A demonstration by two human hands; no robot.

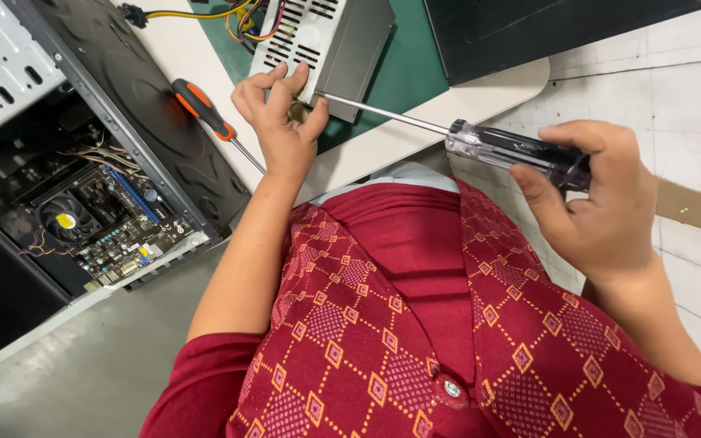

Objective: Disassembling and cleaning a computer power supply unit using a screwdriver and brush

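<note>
right hand: lower right of the frame, nearest the camera. Fingers wrapped around the clear handle of a long screwdriver, held out over the floor past the table edge.

shaft: long and thin, runs up-left from the handle to the corner of the power supply. The tip sits right by the left fingertips, so I reckon a slip sends it into a finger or skating across the metal.

left hand: middle of the frame, fingers pinched at the near corner of the grey box, about where the tip meets it. Can't tell if there's a screw between them, too small to see. If there is one, it could easily drop and roll off the table.

second screwdriver: orange and black handle, lying loose just left of the left hand, partly on the black side panel. An elbow nudge could roll it towards the open case.

open case: left side of the frame, board and fan exposed. A dropped screw landing in there would be my biggest worry.

power supply: top centre, on a green mat, vented side up, yellow, red and black wires trailing off at the top.

labels: a small yellow sticker on the fan hub, squarish. No packages or signs that I can spot.

black slab: top right, plain.
</note>
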